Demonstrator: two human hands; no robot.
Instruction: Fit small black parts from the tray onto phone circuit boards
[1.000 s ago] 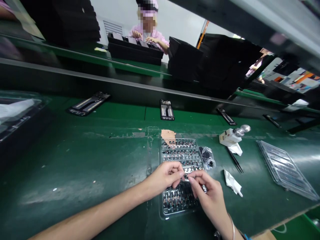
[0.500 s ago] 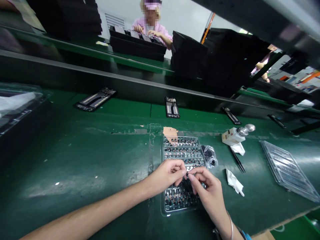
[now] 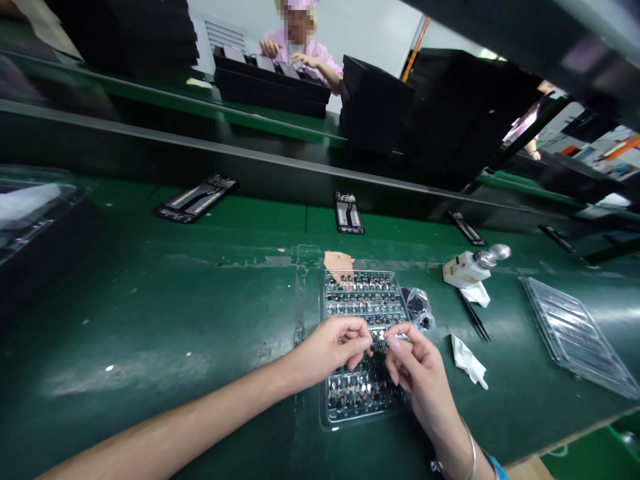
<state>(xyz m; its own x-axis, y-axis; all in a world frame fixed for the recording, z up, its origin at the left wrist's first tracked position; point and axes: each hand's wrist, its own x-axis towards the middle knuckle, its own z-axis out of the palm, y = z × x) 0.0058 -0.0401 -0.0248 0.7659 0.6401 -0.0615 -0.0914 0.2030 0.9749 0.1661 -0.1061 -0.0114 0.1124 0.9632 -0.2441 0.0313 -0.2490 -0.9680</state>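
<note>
The left hand [image 3: 333, 347] and right hand [image 3: 419, 373] are near the viewer; the thumb and fingertips of each pinch a small dark component [image 3: 380, 346]. It is held just above a clear plastic blister tray [image 3: 324, 373] of small metal-and-black parts, on a green bench mat [image 3: 150, 320]. To the right lie a crumpled white wipe [image 3: 467, 360] and slender black tweezers [image 3: 474, 318]. Farther away lies a black rectangular frame [image 3: 349, 213].

Small blk part [image 3: 380, 346] held above clear plastic tray [image 3: 323, 313], rows of sm. parts [image 3: 364, 297] inside.
</note>
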